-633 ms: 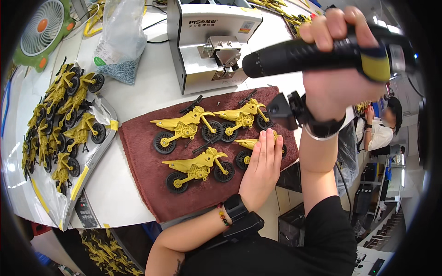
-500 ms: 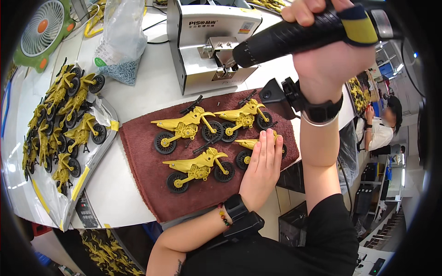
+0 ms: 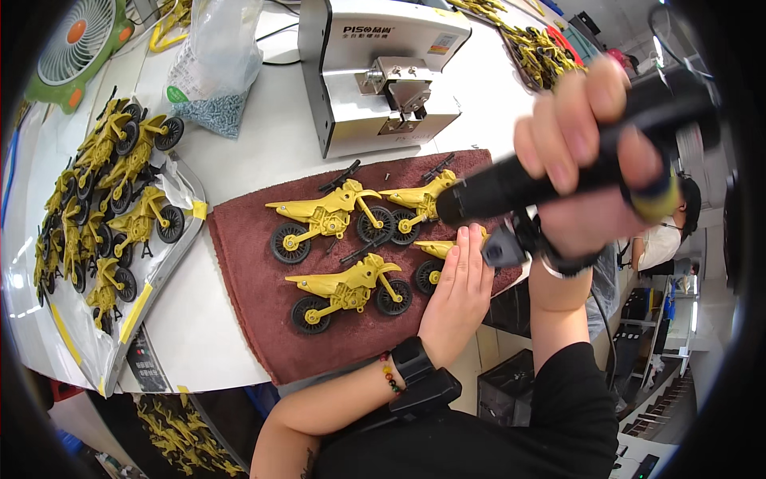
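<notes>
My right hand (image 3: 568, 144), blurred, grips a black electric screwdriver (image 3: 491, 190) held above the right side of a brown towel (image 3: 255, 307). Its tip covers part of a yellow toy motorcycle (image 3: 423, 194) at the towel's far right. Fingers stretched and together, my left hand (image 3: 460, 299) lies flat over another toy motorcycle (image 3: 435, 267), hiding much of it. Two more yellow motorcycles with black wheels, an upper one (image 3: 323, 211) and a lower one (image 3: 347, 289), rest on their sides to the left. A small loose screw (image 3: 387, 176) lies near the towel's far edge.
A silver screw-feeding machine (image 3: 391, 80) stands behind the towel. Left of it are a clear bag of blue-grey screws (image 3: 211, 112) and a green fan (image 3: 76, 52). A tray (image 3: 163, 275) piled with toy motorcycles sits at left. Another person (image 3: 658, 239) is at far right.
My right hand has brought the screwdriver from the machine's front down toward me, over the towel's right side. My left hand stays on the motorcycle. The view has shifted slightly.
</notes>
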